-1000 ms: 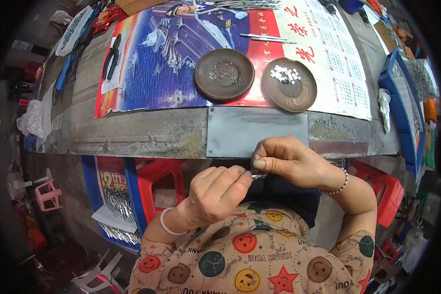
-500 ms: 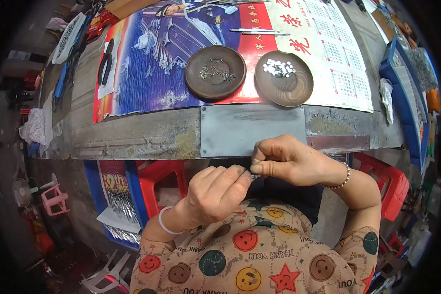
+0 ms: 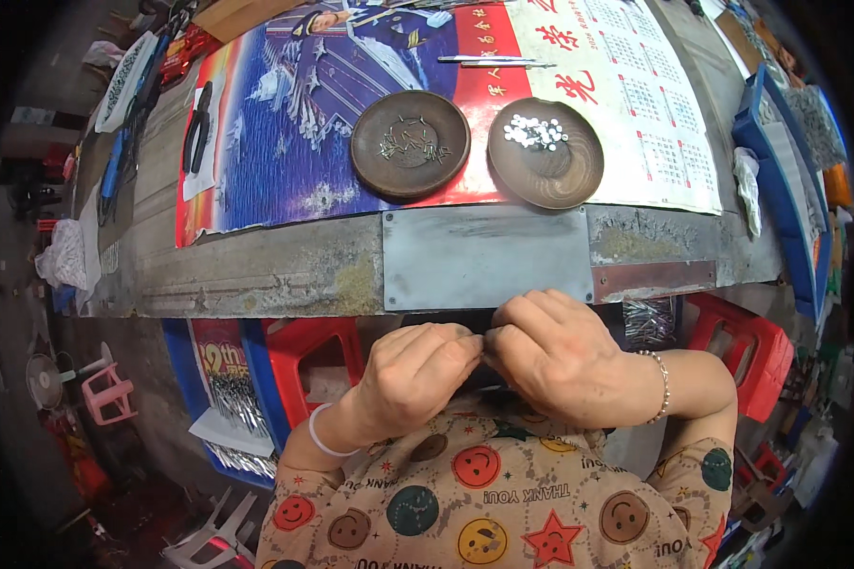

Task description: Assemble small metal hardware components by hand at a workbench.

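Observation:
Just off the table's front edge, my left hand (image 3: 416,377) and my right hand (image 3: 571,365) meet fingertip to fingertip. Both are closed in a pinch, knuckles upward; whatever sits between the fingers is hidden. Beyond them, a grey metal plate (image 3: 484,256) lies along the table edge. Behind the plate stands a dark wooden dish (image 3: 362,163) with thin, short metal pins (image 3: 410,144) in it. To its right, a second wooden dish (image 3: 575,175) carries small round white pieces (image 3: 535,133).
A poster calendar (image 3: 678,180) covers much of the table. Two slim silver rods (image 3: 498,62) and black-handled pliers (image 3: 197,137) rest there. Blue trays (image 3: 264,389) of metal parts and red stools (image 3: 299,358) are below the edge. A blue crate (image 3: 773,180) stands at right.
My right hand has rolled over, so its back now faces up, and its fingers have dropped slightly nearer me. My left hand stays against it, with its fingertips a little farther left.

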The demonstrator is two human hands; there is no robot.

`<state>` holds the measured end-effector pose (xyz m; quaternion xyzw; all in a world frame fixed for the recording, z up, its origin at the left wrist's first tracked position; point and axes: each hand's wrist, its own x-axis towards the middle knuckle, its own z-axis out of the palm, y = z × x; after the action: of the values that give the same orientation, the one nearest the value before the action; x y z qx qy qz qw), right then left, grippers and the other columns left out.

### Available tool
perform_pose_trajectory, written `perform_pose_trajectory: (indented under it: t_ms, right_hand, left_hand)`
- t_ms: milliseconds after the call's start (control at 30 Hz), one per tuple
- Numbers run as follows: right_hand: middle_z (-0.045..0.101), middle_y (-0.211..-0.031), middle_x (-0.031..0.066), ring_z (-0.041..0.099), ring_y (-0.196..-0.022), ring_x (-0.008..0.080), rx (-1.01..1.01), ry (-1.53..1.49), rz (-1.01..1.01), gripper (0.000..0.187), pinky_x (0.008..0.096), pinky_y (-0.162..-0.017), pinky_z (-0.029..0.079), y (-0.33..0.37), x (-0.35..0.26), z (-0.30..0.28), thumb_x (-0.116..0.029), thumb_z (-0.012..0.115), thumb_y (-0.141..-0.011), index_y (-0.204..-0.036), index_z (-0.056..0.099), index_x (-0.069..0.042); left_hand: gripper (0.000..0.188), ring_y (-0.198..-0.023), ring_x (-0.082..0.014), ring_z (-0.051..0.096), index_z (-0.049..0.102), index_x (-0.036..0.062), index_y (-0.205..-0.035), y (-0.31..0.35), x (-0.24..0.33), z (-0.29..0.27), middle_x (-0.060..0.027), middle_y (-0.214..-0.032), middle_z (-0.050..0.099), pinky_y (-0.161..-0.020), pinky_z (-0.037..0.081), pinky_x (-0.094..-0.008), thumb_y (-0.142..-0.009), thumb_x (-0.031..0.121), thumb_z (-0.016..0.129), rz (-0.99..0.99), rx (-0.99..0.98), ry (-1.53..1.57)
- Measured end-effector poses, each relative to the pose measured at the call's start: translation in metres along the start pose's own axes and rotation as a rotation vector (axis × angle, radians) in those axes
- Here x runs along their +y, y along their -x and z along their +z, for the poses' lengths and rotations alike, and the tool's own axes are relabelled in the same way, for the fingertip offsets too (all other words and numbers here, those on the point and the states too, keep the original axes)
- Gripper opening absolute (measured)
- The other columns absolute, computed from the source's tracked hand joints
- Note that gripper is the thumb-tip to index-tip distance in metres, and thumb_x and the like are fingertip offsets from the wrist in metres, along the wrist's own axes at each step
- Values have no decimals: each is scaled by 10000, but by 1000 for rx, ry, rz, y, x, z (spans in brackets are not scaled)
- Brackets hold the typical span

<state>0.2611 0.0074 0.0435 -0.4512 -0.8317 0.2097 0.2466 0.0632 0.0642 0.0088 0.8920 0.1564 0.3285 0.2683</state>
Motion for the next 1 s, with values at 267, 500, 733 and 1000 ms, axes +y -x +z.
perform_pose_trajectory:
  t_ms: [267, 500, 733, 1000]
  right_hand:
    - [479, -779, 147, 527, -693, 336, 16, -317, -1, 156, 409, -614, 446, 3, 9, -8, -55, 638, -764, -771, 493, 2]
    - [567, -838, 144, 586, -760, 319, -73, -632, 197, 104, 363, -660, 485, 4, 26, -2, -18, 641, -791, -852, 564, 16]
    - [583, -838, 121, 587, -653, 239, 326, 100, -77, 264, 335, -539, 481, 2, 10, 8, 11, 708, -659, -902, 605, 12]
    - [554, -797, 139, 579, -708, 313, 9, -533, 185, 111, 345, -629, 471, -5, 37, -14, -25, 638, -790, -823, 545, 27]
  left_hand:
    - [200, -576, -210, 581, 592, -49, -893, 0, 4, -3, -150, -810, 613, -473, 447, -290, -711, 27, 622, 137, -54, -101]
    - [208, -566, -203, 582, 591, -45, -918, -3, 4, -6, -146, -803, 618, -468, 446, -292, -736, 40, 646, 127, -96, -132]
    - [213, -617, -250, 630, 601, -39, -898, -16, -4, 1, -134, -773, 630, -515, 492, -317, -710, -17, 700, 5, 76, 4]
    - [195, -589, -244, 606, 600, -44, -898, -10, -5, 13, -138, -789, 629, -499, 476, -321, -727, 13, 674, 78, 67, -140]
